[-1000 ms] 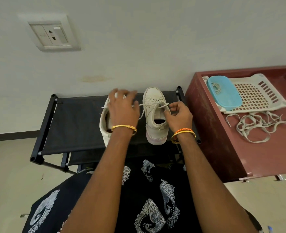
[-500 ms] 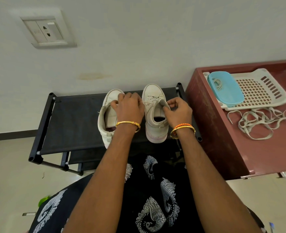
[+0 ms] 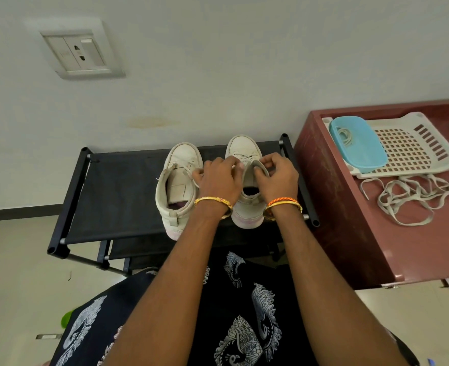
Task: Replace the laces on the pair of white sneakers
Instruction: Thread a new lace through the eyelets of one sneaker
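Two white sneakers stand side by side on a black rack, toes toward the wall. The left sneaker has no lace and gapes open. The right sneaker carries a lace over its front. My left hand sits between the shoes, fingers curled at the right sneaker's lace and inner edge. My right hand pinches the top of that sneaker's tongue. What the left fingertips hold is hidden.
A maroon cabinet top stands to the right. On it lie a white perforated tray, a blue tub with a coiled lace inside, and a loose heap of pale laces. A wall socket is up left.
My left hand has moved from over the left sneaker to the right sneaker's inner side. The lace ends that were pulled out sideways have come in. My right hand has shifted onto the tongue.
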A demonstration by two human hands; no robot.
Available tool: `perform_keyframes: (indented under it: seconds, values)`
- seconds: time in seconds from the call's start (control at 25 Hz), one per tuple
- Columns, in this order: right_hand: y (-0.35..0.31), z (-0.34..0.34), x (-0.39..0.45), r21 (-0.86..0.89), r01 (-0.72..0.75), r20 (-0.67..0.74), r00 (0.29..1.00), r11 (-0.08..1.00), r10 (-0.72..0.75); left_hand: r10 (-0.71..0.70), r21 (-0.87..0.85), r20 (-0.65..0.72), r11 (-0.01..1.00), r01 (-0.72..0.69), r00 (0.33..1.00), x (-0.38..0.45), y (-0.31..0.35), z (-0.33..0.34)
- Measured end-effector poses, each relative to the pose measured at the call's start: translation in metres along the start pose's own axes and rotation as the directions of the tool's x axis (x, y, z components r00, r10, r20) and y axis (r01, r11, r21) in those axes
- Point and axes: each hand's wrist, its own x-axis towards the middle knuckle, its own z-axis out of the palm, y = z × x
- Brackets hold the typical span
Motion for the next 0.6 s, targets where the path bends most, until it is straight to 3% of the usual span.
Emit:
perform_keyframes:
  seconds: [0.12, 0.32, 0.6]
  values:
    - [-0.001, 0.0028, -0.001, -0.042, 0.002, -0.033, 0.999, 0.999, -0.003, -0.097, -0.113, -0.028, 0.989, 0.093, 0.995, 0.0035, 0.0064, 0.0066]
    - [-0.0009, -0.0005, -0.0047, -0.149, -0.025, -0.041, 0.999, 0.988, 0.019, -0.137, 0.017, -0.138, 0.99, 0.14, 0.981, 0.0038, -0.0007, 0.0029]
    - [-0.0026, -0.003, -0.0053, -0.139, -0.029, -0.017, 0.999, 0.99, 0.027, -0.099, 0.065, -0.025, 0.993, 0.101, 0.995, 0.0034, -0.0002, 0.0023]
